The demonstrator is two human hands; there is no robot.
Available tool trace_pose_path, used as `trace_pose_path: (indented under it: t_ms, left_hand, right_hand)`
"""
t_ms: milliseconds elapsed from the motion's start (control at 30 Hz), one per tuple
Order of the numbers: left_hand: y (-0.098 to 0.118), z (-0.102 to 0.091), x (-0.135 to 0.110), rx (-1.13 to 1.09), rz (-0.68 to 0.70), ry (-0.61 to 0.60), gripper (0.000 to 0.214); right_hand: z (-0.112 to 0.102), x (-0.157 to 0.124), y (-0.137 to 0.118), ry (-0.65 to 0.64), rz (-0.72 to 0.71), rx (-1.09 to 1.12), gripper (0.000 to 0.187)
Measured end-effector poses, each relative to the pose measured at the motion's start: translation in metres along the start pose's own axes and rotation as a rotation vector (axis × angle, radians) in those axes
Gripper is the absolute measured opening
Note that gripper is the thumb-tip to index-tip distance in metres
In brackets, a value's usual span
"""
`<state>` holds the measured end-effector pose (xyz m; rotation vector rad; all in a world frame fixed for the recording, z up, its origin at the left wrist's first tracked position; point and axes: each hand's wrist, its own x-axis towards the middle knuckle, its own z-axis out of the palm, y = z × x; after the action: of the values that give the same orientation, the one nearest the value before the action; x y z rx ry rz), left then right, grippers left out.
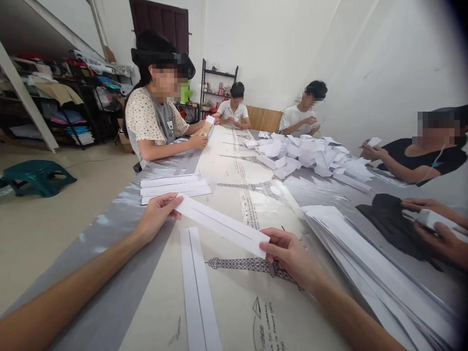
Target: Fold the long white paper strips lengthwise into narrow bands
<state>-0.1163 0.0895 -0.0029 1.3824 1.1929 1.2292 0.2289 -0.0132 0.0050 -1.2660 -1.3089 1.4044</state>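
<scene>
A long white folded paper strip [221,225] is stretched between my two hands above the table, slanting down to the right. My left hand [159,214] pinches its left end between thumb and fingers. At the other end, my right hand [287,251] grips the corner the same way. Below the held piece, a second white strip [199,287] with a dark line along its middle lies lengthwise on the tablecloth. Beyond my left hand rests a small stack of white strips [171,187].
The table wears a cloth with Eiffel Tower prints [252,187]. A pile of folded white papers [310,153] lies farther back; long white sheets [376,278] are at right, near a black cloth [387,222]. Several people sit around, hands on paper. A green stool [38,175] stands left.
</scene>
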Motion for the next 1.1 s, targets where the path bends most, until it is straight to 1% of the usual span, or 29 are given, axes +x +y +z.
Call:
trace_pose_path:
  t_ms: [133,167,200,233,300,333,367,433,467,533,600,633,667,700,733,767,800,833,867,933,967,1033,1100]
  left_hand:
    - [-0.001,0.003,-0.001,0.038,-0.003,0.015,0.047]
    - [-0.001,0.003,-0.001,0.06,0.002,0.022,0.049]
    - [-0.002,0.004,-0.001,0.089,0.015,0.032,0.05]
    - [-0.003,0.004,-0.001,0.126,0.035,0.041,0.05]
    - [-0.005,0.005,-0.001,0.232,0.101,0.046,0.048]
    - [-0.007,0.005,0.0,0.29,0.145,0.045,0.046]
    - [-0.008,0.005,0.001,0.346,0.191,0.042,0.044]
    - [-0.012,0.004,0.004,0.443,0.271,0.053,0.041]
    - [-0.013,0.004,0.005,0.49,0.308,0.07,0.041]
    - [-0.011,0.005,0.004,0.611,0.391,0.108,0.039]
    - [-0.006,0.01,-0.002,0.788,0.473,0.108,0.034]
    - [-0.002,0.013,-0.008,0.888,0.498,0.082,0.03]
    - [0.001,0.018,-0.016,0.986,0.495,0.028,0.025]
    - [0.005,0.024,-0.025,1.07,0.461,-0.067,0.023]
    - [0.008,0.03,-0.036,1.136,0.414,-0.131,0.026]
    - [0.01,0.037,-0.048,1.187,0.393,-0.203,0.029]
    - [0.011,0.043,-0.059,1.207,0.399,-0.308,0.028]
    - [0.011,0.049,-0.069,1.205,0.416,-0.378,0.029]
    - [0.01,0.053,-0.078,1.211,0.435,-0.414,0.03]
    - [0.008,0.059,-0.087,1.276,0.477,-0.434,0.032]
    - [0.007,0.059,-0.087,1.312,0.497,-0.432,0.033]
    - [0.006,0.058,-0.081,1.361,0.531,-0.42,0.032]
    - [0.005,0.055,-0.068,1.382,0.552,-0.383,0.029]
  right_hand:
    - [0.003,-0.007,-0.002,-0.188,0.0,0.006,0.061]
    - [0.004,-0.009,-0.002,-0.232,-0.015,-0.005,0.065]
    - [0.005,-0.011,-0.002,-0.269,-0.032,-0.025,0.063]
    - [0.007,-0.013,-0.002,-0.301,-0.044,-0.048,0.056]
    - [0.011,-0.017,-0.003,-0.354,-0.046,-0.089,0.033]
    - [0.013,-0.018,-0.004,-0.376,-0.036,-0.102,0.025]
    - [0.014,-0.019,-0.004,-0.397,-0.021,-0.109,0.021]
    - [0.015,-0.02,-0.004,-0.416,0.0,-0.122,0.022]
    - [0.013,-0.02,-0.004,-0.412,-0.016,-0.154,0.024]
    - [0.006,-0.018,-0.003,-0.404,-0.114,-0.308,0.028]
    - [-0.003,-0.016,-0.001,-0.418,-0.258,-0.525,0.04]
    - [-0.007,-0.015,-0.001,-0.438,-0.318,-0.618,0.047]
    - [-0.01,-0.014,-0.001,-0.465,-0.355,-0.689,0.054]
    - [-0.012,-0.014,-0.001,-0.486,-0.376,-0.737,0.059]
    - [-0.012,-0.015,-0.001,-0.501,-0.387,-0.772,0.062]
    - [-0.011,-0.016,-0.002,-0.506,-0.395,-0.806,0.064]
    - [-0.01,-0.017,-0.003,-0.505,-0.403,-0.841,0.064]
    - [-0.007,-0.018,-0.005,-0.499,-0.413,-0.874,0.064]
    - [-0.005,-0.019,-0.006,-0.494,-0.425,-0.904,0.064]
    - [-0.001,-0.021,-0.008,-0.492,-0.452,-0.95,0.058]
    - [0.001,-0.021,-0.008,-0.49,-0.47,-0.971,0.055]
    - [0.004,-0.021,-0.005,-0.477,-0.524,-1.024,0.048]
    - [0.007,-0.021,-0.001,-0.452,-0.625,-1.09,0.044]
